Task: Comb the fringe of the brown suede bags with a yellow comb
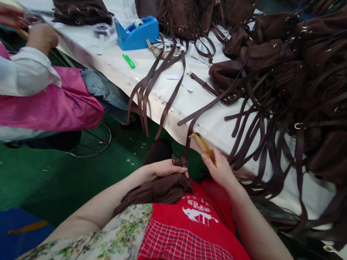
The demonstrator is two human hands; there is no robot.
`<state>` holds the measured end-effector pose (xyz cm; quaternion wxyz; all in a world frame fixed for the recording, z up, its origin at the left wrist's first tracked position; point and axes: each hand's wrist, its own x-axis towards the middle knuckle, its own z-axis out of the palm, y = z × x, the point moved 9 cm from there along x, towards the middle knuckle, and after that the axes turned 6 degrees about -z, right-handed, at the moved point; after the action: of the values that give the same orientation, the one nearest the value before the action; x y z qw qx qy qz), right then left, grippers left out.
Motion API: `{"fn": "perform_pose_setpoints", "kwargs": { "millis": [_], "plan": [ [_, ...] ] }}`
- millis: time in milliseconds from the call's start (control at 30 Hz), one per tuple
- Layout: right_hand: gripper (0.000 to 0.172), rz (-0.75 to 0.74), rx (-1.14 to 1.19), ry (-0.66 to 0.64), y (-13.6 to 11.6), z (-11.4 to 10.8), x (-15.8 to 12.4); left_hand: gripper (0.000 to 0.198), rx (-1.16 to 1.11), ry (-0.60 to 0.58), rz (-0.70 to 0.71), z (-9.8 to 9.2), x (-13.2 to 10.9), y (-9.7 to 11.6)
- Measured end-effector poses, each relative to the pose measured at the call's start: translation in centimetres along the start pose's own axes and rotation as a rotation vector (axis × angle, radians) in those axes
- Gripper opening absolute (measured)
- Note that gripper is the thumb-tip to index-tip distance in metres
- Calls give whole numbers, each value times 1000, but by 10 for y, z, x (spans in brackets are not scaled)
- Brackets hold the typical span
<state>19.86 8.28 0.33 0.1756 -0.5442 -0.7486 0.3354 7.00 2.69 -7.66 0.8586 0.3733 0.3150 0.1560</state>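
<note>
My left hand (162, 169) is closed round the top of a brown fringe tassel (158, 189) that lies across my lap on a red apron (195, 236). My right hand (220, 169) grips a small yellow-brown comb (200, 143), held just above and to the right of the tassel, teeth pointing up-left. A thin brown strap (190, 128) hangs down from the table to the tassel.
A white table (197, 107) carries a big heap of dark brown fringed bags (329, 76) with dangling straps, a blue tape dispenser (138, 32) and a green lighter (128, 60). At the left sits another person in pink with a white sleeve (19, 73). Green floor (19, 175) lies below.
</note>
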Motion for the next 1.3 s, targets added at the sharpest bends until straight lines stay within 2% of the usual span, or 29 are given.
{"fn": "perform_pose_setpoints", "kwargs": {
  "millis": [67, 167, 300, 433, 533, 667, 800, 967, 1033, 1100, 1233, 1300],
  "plan": [
    [32, -85, -187, -83, -15, 15, -13, 32, -26, 36, -18, -4, 0, -5],
    [31, -171, -442, -267, -27, 51, -29, 29, -35, 84, -48, -5, 0, -9],
    [29, -147, -604, -359, -11, 73, -30, 30, 73, -37, 10, 18, -5, 6],
    [30, -63, -665, -323, 19, 67, -19, 39, 293, -11, 116, 26, -11, 25],
    [32, 31, -703, -274, 37, 60, -12, 48, 412, 21, 146, 25, -10, 28],
    [33, 104, -685, -279, 44, 65, -7, 51, 524, 68, 171, 21, -5, 25],
    [37, 156, -592, -304, 54, 75, -1, 49, 603, 97, 174, 27, -4, 28],
    [40, 308, -478, -334, 93, 64, 2, 44, 734, 8, 241, 51, -10, 35],
    [40, 298, -458, -336, 97, 55, 0, 45, 680, 16, 216, 45, -9, 31],
    [40, 226, -392, -294, 86, 45, -5, 47, 566, 71, 175, 28, -7, 24],
    [43, 48, -249, -135, 34, 26, -19, 45, 401, 131, 143, 1, -2, 10],
    [42, -39, -273, -167, 5, 33, -27, 40, 382, 141, 125, -3, -1, 7]
  ]
}}
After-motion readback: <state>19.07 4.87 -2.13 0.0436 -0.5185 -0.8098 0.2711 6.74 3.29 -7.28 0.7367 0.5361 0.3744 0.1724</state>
